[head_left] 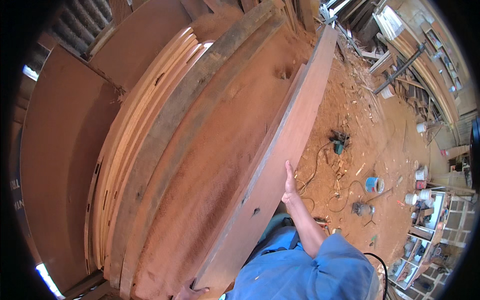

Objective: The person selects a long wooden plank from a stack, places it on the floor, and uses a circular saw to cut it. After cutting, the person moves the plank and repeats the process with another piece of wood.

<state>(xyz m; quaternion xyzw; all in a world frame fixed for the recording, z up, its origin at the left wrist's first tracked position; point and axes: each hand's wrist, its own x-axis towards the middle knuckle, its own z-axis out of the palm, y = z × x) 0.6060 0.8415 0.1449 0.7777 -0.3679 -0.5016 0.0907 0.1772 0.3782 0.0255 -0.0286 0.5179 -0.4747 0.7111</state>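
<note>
1. Closest is a person's blue shirt (pixel 295 270), low in the view, with the right arm reaching out of its short sleeve.
2. The left hand (pixel 190 291) is at the plank's lower end, a digit lying over the face; the lower edge cuts it off, so I cannot tell how firmly it is closed.
3. The right hand (pixel 290 189) grips the plank's right edge — thumb side up, the other fingers hidden.
4. The plank (pixel 280 165) slants from bottom centre to upper right, with a dark knot hole (pixel 256 211) in its face.
5. Left of it is a surface coated in reddish sawdust (pixel 220 145).
6. Beyond that come a dark weathered timber (pixel 172 107), a stack of paler boards (pixel 131 130) and a broad brown panel (pixel 60 150).
7. To the right, on the littered floor (pixel 370 155), are a green power tool (pixel 338 146) and a blue bucket (pixel 372 184).
8. Farther off — white buckets (pixel 422 174) and shelving (pixel 417 252).
</note>
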